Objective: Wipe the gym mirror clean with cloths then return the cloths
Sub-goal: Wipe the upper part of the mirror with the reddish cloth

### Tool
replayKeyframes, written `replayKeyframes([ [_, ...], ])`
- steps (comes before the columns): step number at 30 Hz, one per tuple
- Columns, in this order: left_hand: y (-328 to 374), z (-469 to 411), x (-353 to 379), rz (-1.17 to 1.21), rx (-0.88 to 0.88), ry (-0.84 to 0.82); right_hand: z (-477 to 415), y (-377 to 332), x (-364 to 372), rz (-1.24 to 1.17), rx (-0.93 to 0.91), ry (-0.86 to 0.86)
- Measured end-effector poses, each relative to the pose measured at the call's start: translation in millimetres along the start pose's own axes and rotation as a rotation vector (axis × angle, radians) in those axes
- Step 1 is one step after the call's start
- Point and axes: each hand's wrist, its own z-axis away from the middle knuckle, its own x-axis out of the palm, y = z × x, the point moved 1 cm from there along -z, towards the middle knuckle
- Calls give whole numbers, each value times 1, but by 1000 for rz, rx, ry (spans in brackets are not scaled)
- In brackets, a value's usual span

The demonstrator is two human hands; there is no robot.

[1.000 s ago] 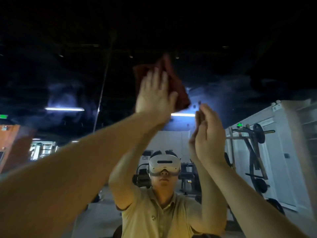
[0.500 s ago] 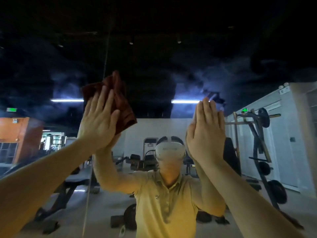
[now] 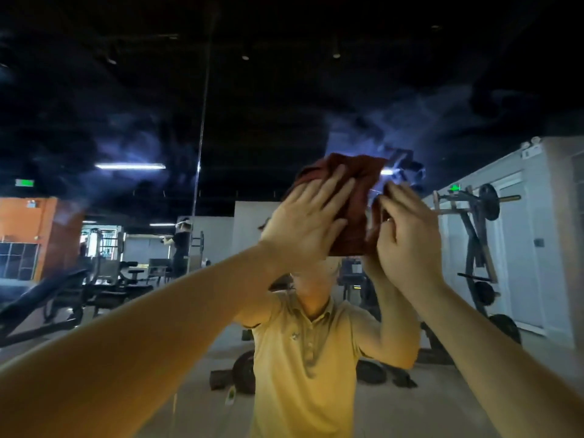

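Note:
The gym mirror (image 3: 132, 99) fills the view and reflects me in a yellow polo shirt. My left hand (image 3: 308, 222) presses a dark red cloth (image 3: 354, 197) flat against the glass at about head height, fingers straight and spread. My right hand (image 3: 409, 238) is raised right beside the cloth's right edge with its fingers bent. Whether it grips the cloth's edge is unclear through the blur. The cloth covers the reflection of my face.
A vertical seam (image 3: 202, 121) splits the mirror panels to the left of my hands. The glass reflects weight benches (image 3: 104, 289) on the left, a plate-loaded machine (image 3: 474, 235) on the right, and weight plates (image 3: 243, 371) on the floor.
My left hand has swept the cloth from the upper left across and down to the centre, beside my right hand. The right hand's fingers have gone from flat and straight to bent.

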Motion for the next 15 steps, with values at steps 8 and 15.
replayKeyframes([
  [8,-89,149,-6,67,-452,22,68,-4,12,344,-23,-169],
  [15,34,87,17,122,-444,100,94,24,4,223,-60,-180],
])
